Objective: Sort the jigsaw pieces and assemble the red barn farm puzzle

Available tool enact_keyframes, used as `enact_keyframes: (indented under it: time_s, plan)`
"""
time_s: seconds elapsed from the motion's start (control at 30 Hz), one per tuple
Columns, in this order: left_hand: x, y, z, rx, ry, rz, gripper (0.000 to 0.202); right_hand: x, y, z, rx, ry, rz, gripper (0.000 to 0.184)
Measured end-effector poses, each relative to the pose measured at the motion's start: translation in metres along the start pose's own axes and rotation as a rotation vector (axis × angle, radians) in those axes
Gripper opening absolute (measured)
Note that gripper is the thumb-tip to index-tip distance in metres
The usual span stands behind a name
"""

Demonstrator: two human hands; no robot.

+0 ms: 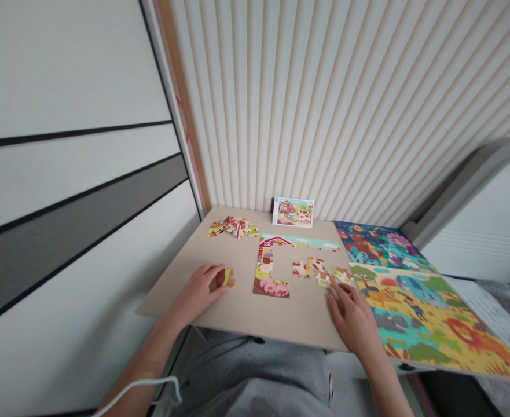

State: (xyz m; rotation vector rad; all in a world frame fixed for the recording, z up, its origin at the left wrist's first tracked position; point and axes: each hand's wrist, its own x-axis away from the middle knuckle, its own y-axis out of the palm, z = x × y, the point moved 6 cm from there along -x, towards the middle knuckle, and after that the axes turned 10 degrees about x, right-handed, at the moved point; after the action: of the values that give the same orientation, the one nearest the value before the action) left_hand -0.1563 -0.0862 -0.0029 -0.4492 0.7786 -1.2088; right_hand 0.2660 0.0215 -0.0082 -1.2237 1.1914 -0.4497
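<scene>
On the left of the table, my left hand (pixel 201 289) has its thumb and fingers around a brown and green puzzle piece (pixel 226 278). My right hand (pixel 353 315) is closed at the fingertips on the near edge of some joined cow-pattern puzzle pieces (pixel 325 278); its exact grip is partly hidden. A separate brown and white piece (pixel 300 269) lies just left of these. Between my hands is a partly assembled farm puzzle (pixel 263 278), its top, left side and lower left corner joined, with a pig at the bottom.
A heap of loose pieces (pixel 233 227) lies at the table's back left. A farm picture card (pixel 293 212) stands at the back. On the right are a dark blue animal puzzle (pixel 378 244) and a yellow safari puzzle (pixel 432 318). A pleated screen (pixel 281 104) rises behind the table (pixel 237 313).
</scene>
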Motion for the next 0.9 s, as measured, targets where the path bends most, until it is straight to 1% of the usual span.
enact_keyframes:
  time_s: [0.1,0.13,0.2,0.27,0.33,0.4,0.47,0.5,0.57,0.63,0.7,0.77,0.8,0.83,0.9]
  plan:
    - [0.001,0.001,0.003,0.178,-0.047,0.089,0.046,0.000,-0.007,-0.007,-0.098,-0.041,0.009,0.040]
    - [0.001,0.004,0.006,0.270,-0.074,0.111,0.043,0.000,-0.010,-0.012,-0.152,-0.057,0.008,0.037]
    - [0.001,0.017,0.017,0.510,-0.139,0.131,0.037,0.000,-0.012,-0.023,-0.290,-0.066,0.000,0.033]
    - [-0.001,0.037,0.035,0.767,-0.207,0.121,0.033,0.000,-0.012,-0.038,-0.450,-0.040,-0.019,0.028]
    - [-0.004,0.060,0.059,0.943,-0.236,0.103,0.031,0.000,-0.009,-0.058,-0.594,-0.008,-0.076,0.026]
    - [-0.007,0.084,0.083,1.067,-0.236,0.084,0.030,-0.001,-0.004,-0.078,-0.725,0.033,-0.169,0.030]
    - [-0.009,0.107,0.104,1.153,-0.219,0.026,0.030,-0.004,0.000,-0.096,-0.839,0.075,-0.246,0.035]
    - [-0.010,0.117,0.113,1.166,-0.211,-0.006,0.030,-0.007,0.001,-0.101,-0.878,0.088,-0.261,0.036]
    - [-0.012,0.129,0.122,1.138,-0.176,-0.044,0.028,-0.013,0.003,-0.106,-0.929,0.112,-0.265,0.034]
    - [-0.013,0.128,0.124,1.003,-0.102,-0.034,0.027,-0.020,0.006,-0.100,-0.946,0.140,-0.256,0.034]
    - [-0.014,0.117,0.122,0.744,0.002,0.034,0.032,-0.027,0.011,-0.088,-0.933,0.186,-0.245,0.039]
    - [-0.013,0.104,0.121,0.440,0.108,0.101,0.040,-0.031,0.016,-0.073,-0.892,0.226,-0.239,0.048]
    - [-0.012,0.099,0.122,0.311,0.157,0.112,0.039,-0.032,0.018,-0.067,-0.859,0.235,-0.239,0.053]
    - [-0.011,0.096,0.124,0.208,0.201,0.103,0.035,-0.033,0.020,-0.062,-0.821,0.235,-0.239,0.055]
    - [-0.007,0.094,0.129,0.071,0.262,0.045,0.026,-0.033,0.021,-0.055,-0.732,0.221,-0.226,0.051]
